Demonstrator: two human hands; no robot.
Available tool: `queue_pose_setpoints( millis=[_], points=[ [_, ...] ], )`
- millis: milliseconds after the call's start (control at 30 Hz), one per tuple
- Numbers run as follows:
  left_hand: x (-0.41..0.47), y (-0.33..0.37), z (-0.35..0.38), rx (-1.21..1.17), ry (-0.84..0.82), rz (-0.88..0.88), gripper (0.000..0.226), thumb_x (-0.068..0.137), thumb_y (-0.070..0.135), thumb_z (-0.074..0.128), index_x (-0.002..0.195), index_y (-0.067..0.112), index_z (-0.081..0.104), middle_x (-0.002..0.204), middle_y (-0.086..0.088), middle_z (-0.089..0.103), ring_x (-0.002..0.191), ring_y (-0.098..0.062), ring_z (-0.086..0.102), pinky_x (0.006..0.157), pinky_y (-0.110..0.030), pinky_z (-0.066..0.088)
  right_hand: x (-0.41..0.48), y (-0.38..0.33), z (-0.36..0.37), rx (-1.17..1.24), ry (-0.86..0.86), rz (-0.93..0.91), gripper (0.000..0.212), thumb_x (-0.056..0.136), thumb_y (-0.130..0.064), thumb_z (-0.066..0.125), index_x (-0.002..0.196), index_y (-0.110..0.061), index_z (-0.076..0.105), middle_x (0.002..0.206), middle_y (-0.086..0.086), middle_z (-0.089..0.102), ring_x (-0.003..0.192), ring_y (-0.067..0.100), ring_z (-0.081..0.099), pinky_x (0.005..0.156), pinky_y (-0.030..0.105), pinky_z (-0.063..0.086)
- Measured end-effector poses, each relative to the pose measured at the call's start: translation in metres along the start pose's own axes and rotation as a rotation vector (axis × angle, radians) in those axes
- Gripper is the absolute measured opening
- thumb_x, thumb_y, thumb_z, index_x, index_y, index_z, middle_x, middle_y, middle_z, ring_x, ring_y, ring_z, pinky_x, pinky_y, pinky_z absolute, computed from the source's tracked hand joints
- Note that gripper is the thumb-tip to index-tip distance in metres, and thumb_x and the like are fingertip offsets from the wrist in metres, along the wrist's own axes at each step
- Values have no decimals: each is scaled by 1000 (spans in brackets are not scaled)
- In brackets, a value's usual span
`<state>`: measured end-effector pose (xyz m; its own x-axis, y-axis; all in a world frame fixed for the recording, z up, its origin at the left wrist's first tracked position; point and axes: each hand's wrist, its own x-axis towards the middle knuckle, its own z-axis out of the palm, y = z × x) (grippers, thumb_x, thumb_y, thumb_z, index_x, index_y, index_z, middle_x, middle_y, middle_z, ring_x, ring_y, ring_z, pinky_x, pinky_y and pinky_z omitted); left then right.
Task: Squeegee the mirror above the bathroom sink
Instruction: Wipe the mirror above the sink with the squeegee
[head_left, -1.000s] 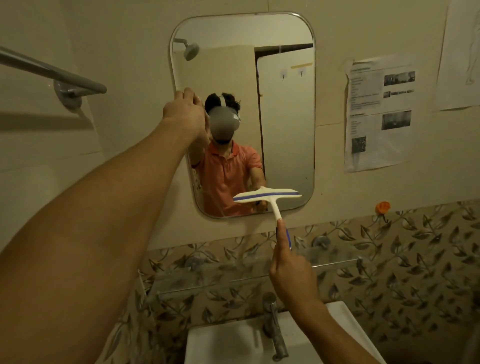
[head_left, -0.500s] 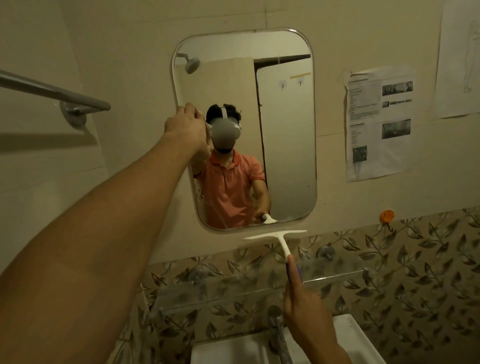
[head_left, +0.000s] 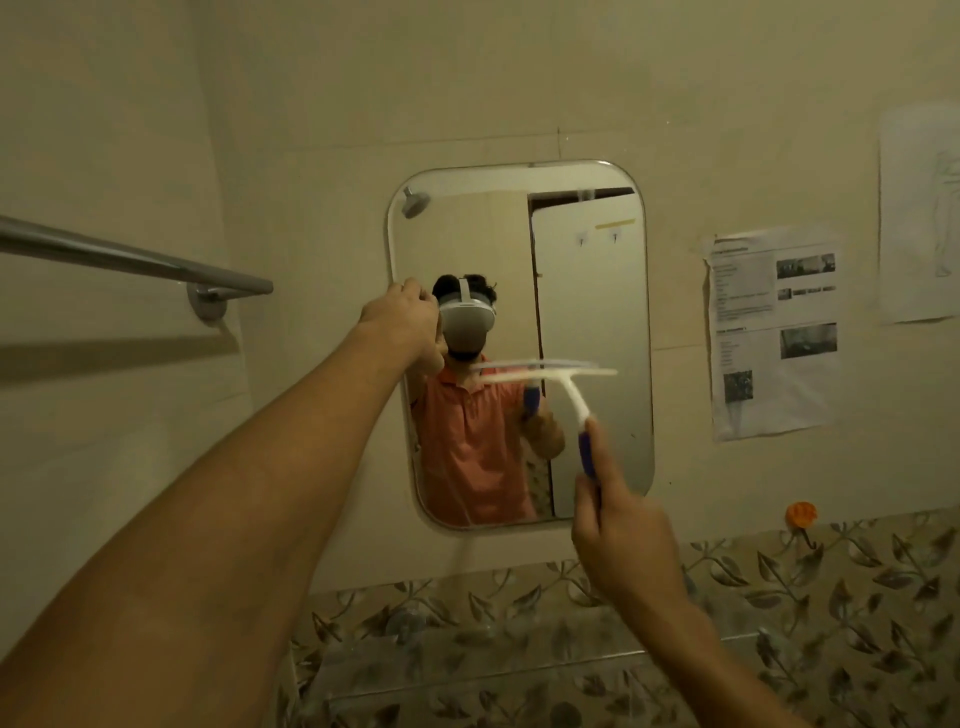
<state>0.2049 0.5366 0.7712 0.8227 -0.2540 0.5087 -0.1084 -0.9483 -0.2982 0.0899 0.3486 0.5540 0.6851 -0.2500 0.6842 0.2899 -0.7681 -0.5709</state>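
Observation:
A rounded rectangular mirror (head_left: 587, 291) hangs on the beige wall. My right hand (head_left: 621, 540) grips the blue handle of a white squeegee (head_left: 563, 382), whose blade lies level across the mirror's middle, blurred by motion. My left hand (head_left: 402, 314) holds the mirror's left edge, fingers curled round the rim at about mid-height. The glass reflects a person in an orange shirt and both hands.
A metal towel bar (head_left: 135, 260) juts from the left wall. Printed sheets (head_left: 774, 332) are taped to the wall right of the mirror, with an orange hook (head_left: 801, 514) below them. A glass shelf (head_left: 467, 670) runs along leaf-patterned tiles under the mirror.
The squeegee went down off the mirror's bottom edge, then rose back up to the middle of the glass. My left hand stayed on the mirror's left edge. The view tilted upward.

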Motion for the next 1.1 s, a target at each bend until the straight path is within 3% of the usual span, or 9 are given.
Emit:
queue_pose_setpoints(
  millis=[200,333,467,733,867,1100],
  points=[
    [1,-8,-5,-121,21,15,90,79,29,75,151,10,25,140,-11,43,126,-28,46,95,-42,50,101,-73,-30,4,116,-96,62,107,-40,37,158,-45,1,64,0,56,51,14,54,44,24,37],
    [0,-9,-3,-172,27,2,113,80,22,77,160,9,-3,155,-14,32,135,-31,43,100,-42,48,135,-108,-36,-36,150,-135,61,107,-34,37,158,-40,5,68,3,57,55,18,58,48,31,50],
    [0,-11,-2,-182,22,-8,117,79,20,79,160,10,-4,154,-14,34,135,-33,44,102,-43,50,150,-124,-33,-106,110,-117,64,106,-28,36,159,-37,2,72,7,57,63,23,61,59,44,58],
    [3,-11,3,-226,43,-16,120,77,19,80,160,10,-6,152,-17,33,135,-36,42,105,-48,47,133,-103,-7,-172,107,-96,75,105,-30,43,159,-35,-9,71,3,57,55,15,55,43,26,35],
    [5,-10,4,-227,42,-18,121,81,19,80,159,10,-12,156,-19,30,137,-38,41,108,-49,45,107,-87,5,-134,60,-90,81,104,-36,46,159,-34,-14,72,1,57,54,11,54,43,21,32],
    [11,-11,7,-216,29,-13,123,80,22,81,159,10,-13,157,-19,28,137,-39,40,110,-53,43,59,-51,32,-219,-13,-36,79,106,-35,40,156,-39,-21,72,6,52,54,16,49,47,27,38]
  ],
)
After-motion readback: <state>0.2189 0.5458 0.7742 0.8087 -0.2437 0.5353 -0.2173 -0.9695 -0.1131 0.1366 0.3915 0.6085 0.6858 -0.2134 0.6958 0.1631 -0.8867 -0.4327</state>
